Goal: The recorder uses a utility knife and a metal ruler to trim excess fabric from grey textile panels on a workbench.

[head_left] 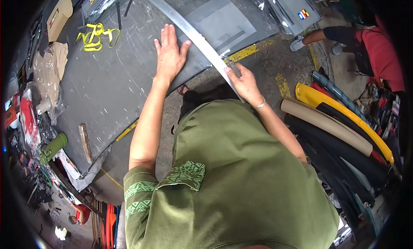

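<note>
A long silver metal straightedge [189, 30] runs from the far edge of the worktable [120, 83] toward my body and overhangs the near edge. My right hand [245, 83] grips its near end, thumb on top and fingers curled at its right side. Beside those fingers shows a small grey ridged thing [233, 67], whose kind I cannot make out. My left hand [169, 57] lies flat on the dark grey tabletop, fingers stretched out, just left of the straightedge. A translucent grey sheet [226, 23] rests on the table to the straightedge's right.
Yellow straps [95, 37] lie tangled at the far left of the table, near an open cardboard box [59, 16]. A wooden stick [85, 143] sits by the left edge. Rolled material [327, 124] is stacked at my right. Another person in red [380, 55] stands far right.
</note>
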Motion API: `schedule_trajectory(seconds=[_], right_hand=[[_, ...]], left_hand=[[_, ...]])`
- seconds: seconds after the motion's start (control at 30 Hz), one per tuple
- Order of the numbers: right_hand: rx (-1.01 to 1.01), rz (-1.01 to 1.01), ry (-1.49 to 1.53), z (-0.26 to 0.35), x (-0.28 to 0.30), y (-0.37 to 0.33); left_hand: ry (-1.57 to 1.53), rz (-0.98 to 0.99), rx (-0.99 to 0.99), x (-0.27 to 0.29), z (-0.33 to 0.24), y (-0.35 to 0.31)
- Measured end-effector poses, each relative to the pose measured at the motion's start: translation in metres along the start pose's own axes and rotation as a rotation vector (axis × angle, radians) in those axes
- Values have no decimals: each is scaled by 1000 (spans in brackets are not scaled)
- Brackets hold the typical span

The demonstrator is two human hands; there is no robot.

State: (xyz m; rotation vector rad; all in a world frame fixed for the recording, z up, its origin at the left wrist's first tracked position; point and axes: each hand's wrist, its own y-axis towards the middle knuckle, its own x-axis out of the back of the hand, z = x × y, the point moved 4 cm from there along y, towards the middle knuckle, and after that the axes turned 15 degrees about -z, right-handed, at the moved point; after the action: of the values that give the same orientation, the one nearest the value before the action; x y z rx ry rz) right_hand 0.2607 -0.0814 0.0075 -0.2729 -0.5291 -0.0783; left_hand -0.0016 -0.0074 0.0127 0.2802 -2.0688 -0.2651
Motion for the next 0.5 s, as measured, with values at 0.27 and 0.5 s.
schedule_trajectory(seconds=[0.27, 0.5], right_hand=[[124, 4, -78, 24, -16, -14], [344, -2, -125, 31, -27, -15]], left_hand=[[43, -44, -92, 7, 30, 17], [120, -95, -166, 1, 28, 18]])
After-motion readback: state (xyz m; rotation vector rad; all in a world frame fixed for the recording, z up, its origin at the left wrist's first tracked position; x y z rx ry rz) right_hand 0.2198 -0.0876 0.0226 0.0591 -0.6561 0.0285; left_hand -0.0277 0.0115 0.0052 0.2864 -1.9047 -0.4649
